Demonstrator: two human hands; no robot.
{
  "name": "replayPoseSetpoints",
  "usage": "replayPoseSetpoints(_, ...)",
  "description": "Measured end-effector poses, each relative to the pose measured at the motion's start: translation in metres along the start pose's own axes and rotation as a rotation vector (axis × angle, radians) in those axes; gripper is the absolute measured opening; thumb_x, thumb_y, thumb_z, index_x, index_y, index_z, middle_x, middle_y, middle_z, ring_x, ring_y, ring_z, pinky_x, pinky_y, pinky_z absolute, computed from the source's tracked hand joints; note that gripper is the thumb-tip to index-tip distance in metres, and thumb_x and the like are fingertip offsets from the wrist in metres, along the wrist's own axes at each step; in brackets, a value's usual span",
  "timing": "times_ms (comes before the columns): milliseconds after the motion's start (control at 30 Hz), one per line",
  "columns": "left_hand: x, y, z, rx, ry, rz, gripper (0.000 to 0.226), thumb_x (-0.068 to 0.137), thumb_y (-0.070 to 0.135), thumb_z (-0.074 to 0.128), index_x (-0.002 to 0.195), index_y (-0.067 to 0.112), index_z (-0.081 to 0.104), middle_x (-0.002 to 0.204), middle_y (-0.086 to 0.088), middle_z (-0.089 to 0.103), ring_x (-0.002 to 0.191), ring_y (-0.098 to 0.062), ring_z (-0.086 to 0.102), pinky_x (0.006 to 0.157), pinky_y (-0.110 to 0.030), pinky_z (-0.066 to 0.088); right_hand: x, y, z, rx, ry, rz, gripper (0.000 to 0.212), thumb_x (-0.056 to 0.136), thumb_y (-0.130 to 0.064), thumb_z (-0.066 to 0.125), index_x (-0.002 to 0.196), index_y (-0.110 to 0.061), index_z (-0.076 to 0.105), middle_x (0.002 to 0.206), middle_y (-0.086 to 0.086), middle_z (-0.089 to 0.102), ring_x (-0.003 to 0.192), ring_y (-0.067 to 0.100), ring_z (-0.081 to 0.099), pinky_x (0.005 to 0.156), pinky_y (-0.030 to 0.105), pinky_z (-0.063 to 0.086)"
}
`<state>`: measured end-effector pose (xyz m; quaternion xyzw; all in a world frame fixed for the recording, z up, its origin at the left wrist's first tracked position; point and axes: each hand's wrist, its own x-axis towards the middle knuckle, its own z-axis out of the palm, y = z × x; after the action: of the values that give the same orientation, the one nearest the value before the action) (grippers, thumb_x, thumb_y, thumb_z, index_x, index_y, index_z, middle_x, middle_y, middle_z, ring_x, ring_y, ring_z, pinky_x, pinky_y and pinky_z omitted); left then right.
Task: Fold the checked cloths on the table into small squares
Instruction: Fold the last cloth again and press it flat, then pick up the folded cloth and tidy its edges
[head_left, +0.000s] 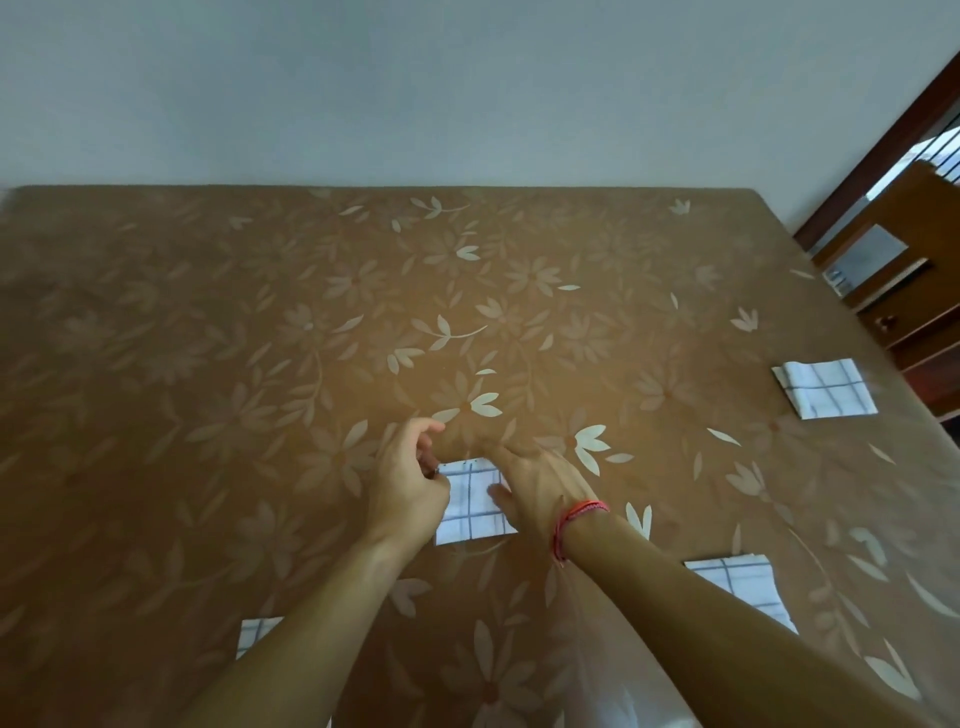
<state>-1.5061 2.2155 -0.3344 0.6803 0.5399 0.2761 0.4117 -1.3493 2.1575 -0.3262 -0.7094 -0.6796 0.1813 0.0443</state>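
Four checked cloths (825, 388) dot a floral brown table (260, 312); pale wall (415, 93) behind.

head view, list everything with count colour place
centre cloth: one, white with dark checks, under both hands
far right cloth: one, same, by table's right edge
near right cloth: one, same, beside right forearm
near left cloth: one, same, under left forearm
table: one, brown with pale flowers, under everything
wall: one, pale grey, behind table
wooden cabinet: one, brown, far right
bracelet: one, red, right wrist
left hand: one, pinches centre cloth's corner
right hand: one, flat on centre cloth
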Motion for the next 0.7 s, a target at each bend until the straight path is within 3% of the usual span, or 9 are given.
replayPoseSetpoints(67, -0.006, 0.012, -0.008, -0.043, 0.015, 0.011, 0.058, 0.066, -0.019, 0.056, 0.103, 0.024, 0.062, 0.090, 0.008, 0.052, 0.079, -0.012, 0.057, 0.070, -0.018, 0.051, -0.002, -0.007, -0.011, -0.053, 0.083, -0.013, 0.037, 0.090, -0.019, 0.054, 0.126, -0.026, 0.056, 0.107, 0.001, 0.067, 0.094, 0.027, 0.061, 0.079, 0.034, 0.048)
replayPoseSetpoints(133, -0.013, 0.025, -0.017, -0.102, 0.021, 0.019, 0.059, 0.066, -0.021, 0.055, 0.102, 0.025, 0.064, 0.090, 0.009, 0.052, 0.081, -0.013, 0.058, 0.073, -0.022, 0.053, -0.006, -0.016, -0.024, -0.094, 0.053, 0.020, 0.024, 0.087, -0.020, 0.053, 0.106, -0.026, 0.065, 0.091, 0.001, 0.069, 0.079, 0.027, 0.064, 0.066, 0.035, 0.054)
replayPoseSetpoints(233, -0.024, 0.036, -0.035, -0.158, 0.019, 0.040, 0.065, 0.066, -0.019, 0.060, 0.096, 0.039, 0.064, 0.095, 0.007, 0.058, 0.086, -0.006, 0.059, 0.074, -0.019, 0.052, 0.009, 0.058, 0.059, -0.062, -0.093, 0.164, 0.016, 0.080, -0.034, 0.053, 0.084, -0.036, 0.068, 0.071, -0.005, 0.064, 0.069, 0.025, 0.067, 0.050, 0.032, 0.051)
replayPoseSetpoints(300, -0.034, 0.044, -0.050, -0.194, -0.007, 0.025, 0.062, 0.069, -0.014, 0.066, 0.093, 0.043, 0.063, 0.098, 0.002, 0.063, 0.087, -0.006, 0.062, 0.073, -0.015, 0.051, 0.004, 0.061, 0.054, 0.043, -0.069, 0.216, 0.016, 0.079, -0.045, 0.053, 0.087, -0.047, 0.067, 0.072, -0.010, 0.064, 0.077, 0.024, 0.069, 0.055, 0.032, 0.050)
replayPoseSetpoints(400, -0.052, 0.061, -0.075, -0.272, -0.038, -0.006, 0.045, 0.073, -0.006, 0.072, 0.097, 0.032, 0.065, 0.098, 0.004, 0.068, 0.085, -0.005, 0.065, 0.069, -0.013, 0.050, -0.042, -0.038, -0.071, 0.126, 0.109, 0.116, 0.015, 0.089, -0.025, 0.054, 0.096, -0.028, 0.068, 0.084, -0.008, 0.068, 0.076, 0.017, 0.061, 0.065, 0.033, 0.050)
replayPoseSetpoints(467, -0.064, 0.073, -0.091, -0.321, -0.032, -0.016, 0.038, 0.075, -0.002, 0.075, 0.098, 0.026, 0.065, 0.093, 0.009, 0.071, 0.083, -0.001, 0.065, 0.067, -0.012, 0.049, -0.065, -0.066, -0.111, 0.238, 0.260, 0.078, 0.012, 0.090, -0.019, 0.058, 0.093, -0.020, 0.070, 0.086, -0.004, 0.070, 0.079, 0.017, 0.062, 0.071, 0.032, 0.049)
replayPoseSetpoints(567, -0.081, 0.087, -0.110, -0.413, -0.019, -0.030, 0.033, 0.076, 0.002, 0.078, 0.099, 0.022, 0.065, 0.090, 0.014, 0.074, 0.083, -0.002, 0.068, 0.067, -0.014, 0.051, -0.083, -0.073, -0.120, 0.364, 0.337, 0.095, 0.008, 0.086, -0.017, 0.063, 0.082, -0.021, 0.069, 0.075, -0.005, 0.067, 0.072, 0.014, 0.060, 0.068, 0.029, 0.049)
replayPoseSetpoints(700, -0.105, 0.108, -0.127, -0.525, 0.005, -0.063, 0.025, 0.080, -0.001, 0.075, 0.097, 0.017, 0.070, 0.089, 0.002, 0.076, 0.086, -0.016, 0.072, 0.075, -0.029, 0.056, -0.103, -0.093, -0.138, 0.533, 0.481, 0.130, 0.025, 0.083, -0.019, 0.070, 0.063, -0.029, 0.059, 0.059, -0.008, 0.059, 0.057, 0.005, 0.052, 0.054, 0.012, 0.037)
